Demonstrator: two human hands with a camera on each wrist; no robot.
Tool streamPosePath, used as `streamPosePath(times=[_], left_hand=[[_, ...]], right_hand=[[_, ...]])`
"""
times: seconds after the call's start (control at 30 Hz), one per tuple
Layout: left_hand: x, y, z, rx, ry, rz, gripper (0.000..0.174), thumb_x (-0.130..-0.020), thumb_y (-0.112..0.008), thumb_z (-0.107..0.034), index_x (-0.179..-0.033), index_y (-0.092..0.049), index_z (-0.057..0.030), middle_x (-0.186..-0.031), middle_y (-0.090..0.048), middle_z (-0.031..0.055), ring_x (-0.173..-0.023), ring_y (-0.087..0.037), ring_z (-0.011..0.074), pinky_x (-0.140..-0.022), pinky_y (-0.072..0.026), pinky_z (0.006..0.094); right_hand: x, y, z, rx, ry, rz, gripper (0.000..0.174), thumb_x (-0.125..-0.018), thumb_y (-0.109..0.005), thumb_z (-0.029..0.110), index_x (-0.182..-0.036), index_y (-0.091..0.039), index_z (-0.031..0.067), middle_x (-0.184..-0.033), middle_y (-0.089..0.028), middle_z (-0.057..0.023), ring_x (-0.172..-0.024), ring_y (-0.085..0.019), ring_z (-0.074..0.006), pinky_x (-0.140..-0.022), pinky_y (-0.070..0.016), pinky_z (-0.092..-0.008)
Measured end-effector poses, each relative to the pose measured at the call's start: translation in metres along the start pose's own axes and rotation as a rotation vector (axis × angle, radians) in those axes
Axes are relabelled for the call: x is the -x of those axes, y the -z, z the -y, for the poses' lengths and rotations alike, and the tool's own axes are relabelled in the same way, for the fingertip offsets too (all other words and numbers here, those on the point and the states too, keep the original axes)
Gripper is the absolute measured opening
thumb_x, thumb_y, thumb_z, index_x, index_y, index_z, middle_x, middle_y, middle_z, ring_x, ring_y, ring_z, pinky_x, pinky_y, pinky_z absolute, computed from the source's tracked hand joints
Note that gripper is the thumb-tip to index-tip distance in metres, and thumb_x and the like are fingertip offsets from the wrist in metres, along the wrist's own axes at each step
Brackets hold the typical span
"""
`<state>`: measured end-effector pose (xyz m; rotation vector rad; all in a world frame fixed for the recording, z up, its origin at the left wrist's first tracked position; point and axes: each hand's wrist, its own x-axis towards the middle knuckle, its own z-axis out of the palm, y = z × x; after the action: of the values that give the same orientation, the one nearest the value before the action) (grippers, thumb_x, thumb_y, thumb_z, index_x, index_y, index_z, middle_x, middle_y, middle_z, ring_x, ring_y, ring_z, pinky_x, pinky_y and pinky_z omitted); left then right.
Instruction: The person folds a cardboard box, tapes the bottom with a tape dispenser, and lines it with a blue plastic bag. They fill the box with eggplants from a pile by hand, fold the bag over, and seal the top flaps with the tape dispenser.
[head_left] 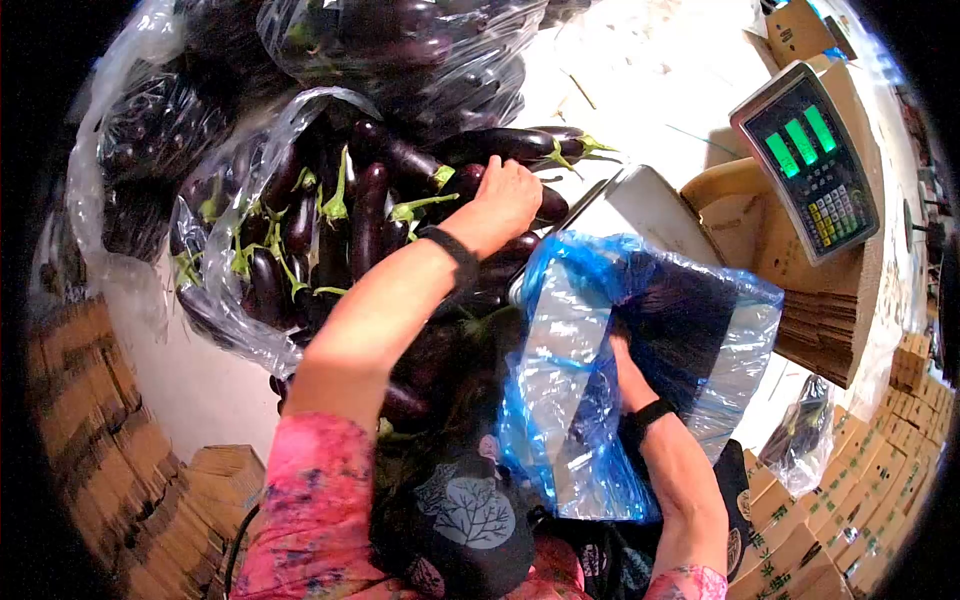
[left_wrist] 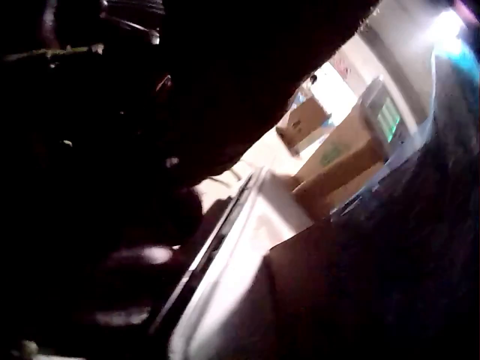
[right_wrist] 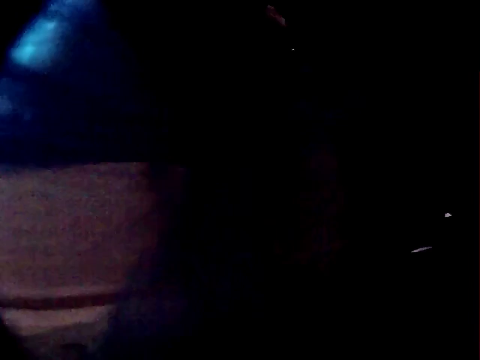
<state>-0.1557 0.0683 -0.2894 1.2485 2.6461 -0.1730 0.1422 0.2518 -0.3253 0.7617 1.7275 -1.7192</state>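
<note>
At the right edge of an eggplant pile, my left hand grips a dark eggplant, its fingers curled over the top. Several more eggplants with green stems spill from a clear plastic bag to the left. My right hand reaches inside a blue plastic liner spread over a box in front of me. Folds of the liner and dark shadow hide its fingers, and the right wrist view is nearly black.
A scale display with green digits stands at the right beside folded cardboard. A white platform lies just beyond the liner. Large clear bags of eggplants fill the back left. Stacked cardboard boxes line both sides.
</note>
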Motion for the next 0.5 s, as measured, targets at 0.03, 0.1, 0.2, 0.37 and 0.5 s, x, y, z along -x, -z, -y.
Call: streamPosePath(times=[0.03, 0.1, 0.2, 0.37, 0.5], left_hand=[[-0.006, -0.007, -0.005, 0.012, 0.037, -0.023, 0.035, -0.073, -0.071, -0.021, -0.104, -0.065, -0.0056, -0.1, -0.062, 0.0097, -0.1, -0.055, 0.0267, -0.081, -0.0411, 0.0439], [-0.01, -0.012, -0.013, -0.097, 0.046, -0.023, 0.039, -0.071, -0.073, -0.021, -0.105, -0.066, -0.0049, -0.106, -0.06, 0.0094, -0.104, -0.052, 0.0264, -0.083, -0.0406, 0.0421], [-0.01, -0.003, -0.01, 0.046, 0.095, 0.025, 0.043, -0.063, -0.079, -0.017, -0.104, -0.067, -0.0083, -0.11, -0.055, 0.0091, -0.108, -0.049, 0.0273, -0.084, -0.0416, 0.0439], [0.019, 0.059, 0.027, 0.145, 0.168, -0.181, 0.047, -0.062, -0.079, -0.025, -0.102, -0.061, -0.0074, -0.103, -0.056, 0.0116, -0.098, -0.057, 0.0332, -0.077, -0.0508, 0.0467], [0.063, 0.149, 0.086, 0.743, 0.319, -0.101, 0.054, -0.073, -0.075, -0.034, -0.112, -0.059, -0.0011, -0.105, -0.065, 0.0155, -0.098, -0.063, 0.0254, -0.086, -0.0506, 0.0356]], right_hand=[[-0.004, 0.0, 0.0, -0.01, 0.003, -0.005, 0.02, -0.092, -0.056, 0.017, -0.103, -0.068, 0.0063, -0.095, -0.068, -0.0061, -0.084, -0.064, -0.021, -0.075, -0.0529, -0.0356], [-0.01, 0.002, 0.003, -0.038, 0.006, -0.005, 0.02, -0.093, -0.056, 0.017, -0.103, -0.068, 0.0062, -0.095, -0.068, -0.0056, -0.084, -0.063, -0.0206, -0.075, -0.0529, -0.0353], [-0.008, 0.009, 0.004, -0.076, 0.002, -0.004, 0.02, -0.094, -0.055, 0.017, -0.103, -0.069, 0.0061, -0.095, -0.068, -0.0049, -0.083, -0.063, -0.0199, -0.074, -0.0529, -0.0347], [-0.012, 0.016, 0.001, -0.155, -0.031, 0.023, 0.02, -0.095, -0.054, 0.016, -0.103, -0.069, 0.0059, -0.094, -0.068, -0.0037, -0.082, -0.063, -0.0187, -0.073, -0.0529, -0.0338], [-0.028, 0.009, 0.0, -0.222, -0.026, 0.037, 0.02, -0.096, -0.053, 0.016, -0.103, -0.069, 0.0057, -0.094, -0.068, -0.0027, -0.081, -0.063, -0.0178, -0.073, -0.0528, -0.0331]])
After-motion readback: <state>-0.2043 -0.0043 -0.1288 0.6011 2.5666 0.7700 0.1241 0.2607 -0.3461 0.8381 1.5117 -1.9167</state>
